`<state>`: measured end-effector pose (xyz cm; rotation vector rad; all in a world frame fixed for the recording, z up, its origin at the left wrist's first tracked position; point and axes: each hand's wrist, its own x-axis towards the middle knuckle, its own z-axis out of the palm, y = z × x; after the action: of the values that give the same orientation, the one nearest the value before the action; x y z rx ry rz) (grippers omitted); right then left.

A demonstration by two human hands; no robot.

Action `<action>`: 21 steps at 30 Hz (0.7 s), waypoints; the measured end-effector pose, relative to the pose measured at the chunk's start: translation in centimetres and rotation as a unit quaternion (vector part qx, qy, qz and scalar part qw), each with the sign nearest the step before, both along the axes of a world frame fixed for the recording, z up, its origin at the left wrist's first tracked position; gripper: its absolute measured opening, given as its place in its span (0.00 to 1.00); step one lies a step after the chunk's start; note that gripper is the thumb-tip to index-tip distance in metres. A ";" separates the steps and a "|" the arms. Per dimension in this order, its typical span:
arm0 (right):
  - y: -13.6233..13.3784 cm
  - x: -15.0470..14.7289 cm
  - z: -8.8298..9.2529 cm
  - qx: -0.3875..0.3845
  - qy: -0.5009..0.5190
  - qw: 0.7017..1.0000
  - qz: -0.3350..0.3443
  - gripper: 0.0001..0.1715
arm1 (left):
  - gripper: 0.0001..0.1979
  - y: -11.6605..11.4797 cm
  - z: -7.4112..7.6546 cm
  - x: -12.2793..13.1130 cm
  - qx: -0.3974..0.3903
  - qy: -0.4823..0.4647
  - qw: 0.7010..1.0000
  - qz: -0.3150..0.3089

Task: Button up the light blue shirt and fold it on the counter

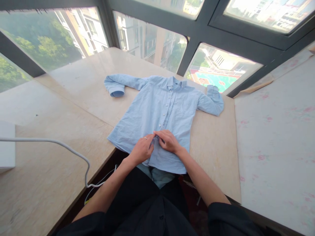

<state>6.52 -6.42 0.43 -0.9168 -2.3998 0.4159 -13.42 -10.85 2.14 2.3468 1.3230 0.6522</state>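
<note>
A light blue button-up shirt (145,111) lies front side up on the pale tabletop (214,137), its collar toward the windows and both sleeves bent outward. Its lower hem hangs over the table's near edge. My left hand (142,149) and my right hand (167,141) meet on the lower part of the button placket. Both have their fingers closed, pinching the shirt's fabric near a button. My fingers hide that button and the buttonhole. Above them, several white buttons run up to the collar.
A white cable (61,142) crosses the left side and drops over the table edge. At the far left stands a white box (7,146). Grey-framed windows (152,39) border the back; a flower-patterned wall (273,137) rises at right.
</note>
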 end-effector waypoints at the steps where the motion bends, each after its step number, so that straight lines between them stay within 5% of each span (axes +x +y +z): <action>1: 0.0 0.1 0.1 -0.004 0.001 1.000 0.006 0.32 | 0.23 0.1 -0.4 -0.3 0.005 -0.005 1.000 0.006; 5: 0.0 0.8 0.6 -0.016 -0.018 0.999 0.021 0.29 | 0.19 0.4 -1.0 -0.9 0.025 0.022 0.999 0.014; 15: 0.9 1.0 4.2 0.008 -0.072 0.996 0.049 0.16 | 0.18 1.4 0.2 0.2 0.015 0.065 0.997 0.033; 21: 0.3 1.0 3.0 -0.018 -0.071 0.995 0.066 0.12 | 0.20 1.7 -0.3 0.3 0.034 0.088 0.995 0.043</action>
<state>7.52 -6.12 3.44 -0.8305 -2.5995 0.4581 -13.08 -9.17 1.80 2.4614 1.5075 0.5339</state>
